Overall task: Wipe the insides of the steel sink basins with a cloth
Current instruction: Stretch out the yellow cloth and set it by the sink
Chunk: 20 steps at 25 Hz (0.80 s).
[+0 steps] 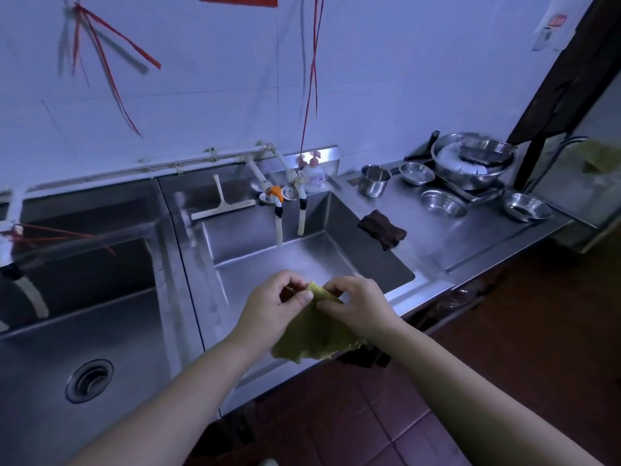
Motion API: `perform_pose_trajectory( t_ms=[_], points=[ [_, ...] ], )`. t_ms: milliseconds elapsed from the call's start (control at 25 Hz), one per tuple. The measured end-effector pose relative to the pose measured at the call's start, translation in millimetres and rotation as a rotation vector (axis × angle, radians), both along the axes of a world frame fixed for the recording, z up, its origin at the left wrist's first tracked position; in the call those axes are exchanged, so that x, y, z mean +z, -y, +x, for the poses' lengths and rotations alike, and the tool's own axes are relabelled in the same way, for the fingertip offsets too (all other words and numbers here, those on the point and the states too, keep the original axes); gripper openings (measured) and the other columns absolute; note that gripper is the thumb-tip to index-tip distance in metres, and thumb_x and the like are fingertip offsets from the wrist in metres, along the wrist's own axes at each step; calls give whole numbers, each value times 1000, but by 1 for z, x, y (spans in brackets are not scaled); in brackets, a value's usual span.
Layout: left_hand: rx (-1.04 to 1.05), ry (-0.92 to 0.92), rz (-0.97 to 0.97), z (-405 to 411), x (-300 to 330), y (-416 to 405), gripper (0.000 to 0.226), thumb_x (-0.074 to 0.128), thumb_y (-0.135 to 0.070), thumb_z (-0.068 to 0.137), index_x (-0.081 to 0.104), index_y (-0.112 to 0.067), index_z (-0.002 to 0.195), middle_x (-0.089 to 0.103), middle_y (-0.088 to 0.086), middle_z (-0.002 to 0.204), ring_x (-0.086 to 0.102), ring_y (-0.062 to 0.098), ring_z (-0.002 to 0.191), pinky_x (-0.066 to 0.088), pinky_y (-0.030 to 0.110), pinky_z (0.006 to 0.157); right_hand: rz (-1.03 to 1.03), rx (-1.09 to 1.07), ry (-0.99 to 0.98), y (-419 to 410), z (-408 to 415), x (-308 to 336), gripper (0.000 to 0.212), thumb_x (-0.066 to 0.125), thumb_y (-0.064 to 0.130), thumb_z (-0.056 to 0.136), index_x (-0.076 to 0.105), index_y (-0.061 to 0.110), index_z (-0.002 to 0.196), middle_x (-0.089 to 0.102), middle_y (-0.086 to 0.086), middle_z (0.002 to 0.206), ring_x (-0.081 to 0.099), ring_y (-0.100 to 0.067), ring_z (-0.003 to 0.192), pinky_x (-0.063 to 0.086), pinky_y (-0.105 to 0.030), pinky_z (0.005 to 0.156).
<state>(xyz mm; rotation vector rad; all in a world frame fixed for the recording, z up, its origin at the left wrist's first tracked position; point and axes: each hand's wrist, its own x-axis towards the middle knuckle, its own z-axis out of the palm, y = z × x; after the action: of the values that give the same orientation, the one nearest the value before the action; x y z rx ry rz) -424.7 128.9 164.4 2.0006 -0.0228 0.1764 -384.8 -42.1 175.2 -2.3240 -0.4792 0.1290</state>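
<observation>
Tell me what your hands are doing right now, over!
Left hand and right hand both pinching yellow-green cloth above right steel sink basin. Wiping not started. White squeegee on back ledge, clear of basin.

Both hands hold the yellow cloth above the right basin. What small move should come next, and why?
Probably lower the yellow cloth onto the floor of the right basin. The left hand and right hand pinch its top edge, and it hangs near the front rim, not visibly touching the steel.
</observation>
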Motion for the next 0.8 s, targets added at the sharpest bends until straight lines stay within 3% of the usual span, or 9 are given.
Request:
perform_pose_trajectory(
  t_ms=[80, 240, 360, 480, 640, 800],
  points=[
    [-34, -161, -58, 26, -10, 5, 25, 73, -24, 81, 53, -22, 97, 62, -7, 95, 59, 9, 90, 48, 20, 72, 17, -33, -38, 12, 26, 1, 18, 70, 27, 81, 60, 37, 70, 58, 15, 76, 53, -3, 83, 44, -22, 72],
    [-223, -337, 102, 90, -35, 11, 51, 77, -46, 60, 57, -29, 103, 64, -11, 99, 61, 7, 94, 55, 30, 83, 89, -195, -129, 37, 87, 5, 16, 68, 22, 81, 63, 31, 69, 61, 11, 70, 60, -9, 65, 50, -26, 52],
    [-211, -307, 105, 139, -40, 26, 34, 76, -43, 66, 61, -32, 95, 67, -12, 88, 63, 5, 84, 53, 30, 76, 92, -291, -175, 54, 136, 11, 7, 66, 19, 81, 65, 19, 75, 62, 4, 69, 59, -13, 66, 54, -35, 65],
    [-168, -305, 111, 199, -43, 41, 7, 65, -27, 79, 62, -27, 85, 64, -8, 71, 58, 8, 66, 45, 27, 62, 103, -323, -201, 72, 191, 9, 3, 66, 20, 81, 66, 18, 79, 65, -2, 75, 60, -17, 73, 54, -38, 73],
    [-81, -322, 128, 256, -54, 56, 4, 64, -20, 82, 64, -23, 79, 65, -4, 74, 61, 14, 75, 43, 27, 62, 86, -279, -280, 92, 249, -10, 6, 70, 24, 83, 69, 19, 81, 68, -5, 81, 64, -19, 78, 55, -34, 73],
    [76, -334, 79, 331, -63, 72, 11, 69, -21, 77, 62, -27, 70, 62, -5, 63, 55, 9, 61, 37, 26, 58, 45, -269, -268, 105, 336, -31, 11, 70, 17, 82, 67, 20, 71, 64, -2, 70, 57, -16, 66, 52, -37, 66]
  ],
)
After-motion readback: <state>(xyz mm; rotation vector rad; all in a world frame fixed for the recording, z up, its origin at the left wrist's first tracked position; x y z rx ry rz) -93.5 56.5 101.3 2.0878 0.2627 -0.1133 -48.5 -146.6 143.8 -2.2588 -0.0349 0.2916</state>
